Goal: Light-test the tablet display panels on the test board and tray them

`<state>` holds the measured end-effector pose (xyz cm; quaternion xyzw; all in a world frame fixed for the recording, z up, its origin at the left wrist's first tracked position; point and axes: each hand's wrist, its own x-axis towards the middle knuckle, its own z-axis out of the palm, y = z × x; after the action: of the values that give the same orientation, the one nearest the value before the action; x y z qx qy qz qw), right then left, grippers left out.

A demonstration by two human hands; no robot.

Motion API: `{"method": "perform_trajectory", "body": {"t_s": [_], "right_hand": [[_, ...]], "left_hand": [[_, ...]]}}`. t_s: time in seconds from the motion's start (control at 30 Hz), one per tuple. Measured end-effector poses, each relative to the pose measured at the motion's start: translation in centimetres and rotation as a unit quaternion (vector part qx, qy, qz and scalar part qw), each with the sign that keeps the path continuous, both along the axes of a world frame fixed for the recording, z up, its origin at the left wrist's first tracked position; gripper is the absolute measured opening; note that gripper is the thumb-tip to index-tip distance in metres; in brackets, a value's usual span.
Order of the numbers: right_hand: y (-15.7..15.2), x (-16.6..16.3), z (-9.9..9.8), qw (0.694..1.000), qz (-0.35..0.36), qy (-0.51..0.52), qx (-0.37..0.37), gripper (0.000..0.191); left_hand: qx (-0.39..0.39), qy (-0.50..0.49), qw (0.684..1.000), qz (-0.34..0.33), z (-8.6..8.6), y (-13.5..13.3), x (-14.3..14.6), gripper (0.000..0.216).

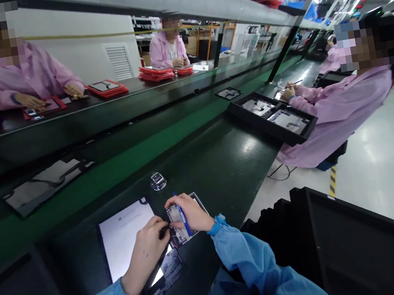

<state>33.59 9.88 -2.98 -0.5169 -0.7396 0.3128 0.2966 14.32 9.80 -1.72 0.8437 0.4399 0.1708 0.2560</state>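
Note:
My right hand (191,212) rests over a small electronics assembly (174,214) with a pale board and dark edges. A blue pen (184,219) is tucked between its curled fingers. Beside it, my left hand (146,249) has thumb and fingers pinched together at the assembly's near left side; what they grip is hidden. Under my left hand and forearm lies a flat tablet-like panel (122,239), its upper part pale and its lower right part dark with visible components. Just beyond my hands sits a small roll of labels or tape (158,180) in a clear holder.
A black tray (302,139) holding tablet parts overhangs the bench edge at right, near a co-worker in pink. Stacked black trays (368,240) stand at lower right. Another panel (46,186) lies on the green conveyor belt (118,167). Other people work across the line.

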Motion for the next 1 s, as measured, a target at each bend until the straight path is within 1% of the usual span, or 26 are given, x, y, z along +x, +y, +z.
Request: {"method": "perform_trajectory", "body": {"t_s": [0.13, 0.27, 0.43, 0.53, 0.63, 0.77, 1.0], "right_hand": [[0.0, -0.2, -0.1, 1.0, 0.006, -0.012, 0.009, 0.049], [0.0, -0.2, -0.1, 1.0, 0.006, -0.017, 0.01, 0.051], [-0.2, -0.3, -0.6, 0.999, -0.014, -0.029, 0.021, 0.051], [-0.3, -0.5, -1.4, 0.998, 0.001, -0.049, 0.046, 0.05], [-0.1, -0.7, -1.9, 0.996, 0.004, -0.069, 0.059, 0.047], [0.0, -0.8, -2.1, 0.994, -0.009, -0.082, 0.071, 0.045], [0.0, -0.8, -2.0, 0.994, -0.003, -0.088, 0.066, 0.045]], "left_hand": [[-0.002, 0.004, 1.0, 0.001, 0.4, 0.0, 0.1, 0.028], [-0.001, 0.009, 1.0, 0.007, 0.4, 0.0, 0.2, 0.028], [0.0, -0.001, 1.0, 0.005, -0.5, 0.0, 0.0, 0.028], [0.014, 0.004, 1.0, 0.007, -1.2, 0.0, -0.5, 0.027], [0.028, 0.009, 1.0, 0.002, -1.5, 0.4, -0.9, 0.027], [0.026, 0.009, 1.0, -0.011, -1.4, 0.6, -0.9, 0.028], [0.027, 0.007, 1.0, -0.002, -1.1, 0.5, -0.7, 0.028]]}}
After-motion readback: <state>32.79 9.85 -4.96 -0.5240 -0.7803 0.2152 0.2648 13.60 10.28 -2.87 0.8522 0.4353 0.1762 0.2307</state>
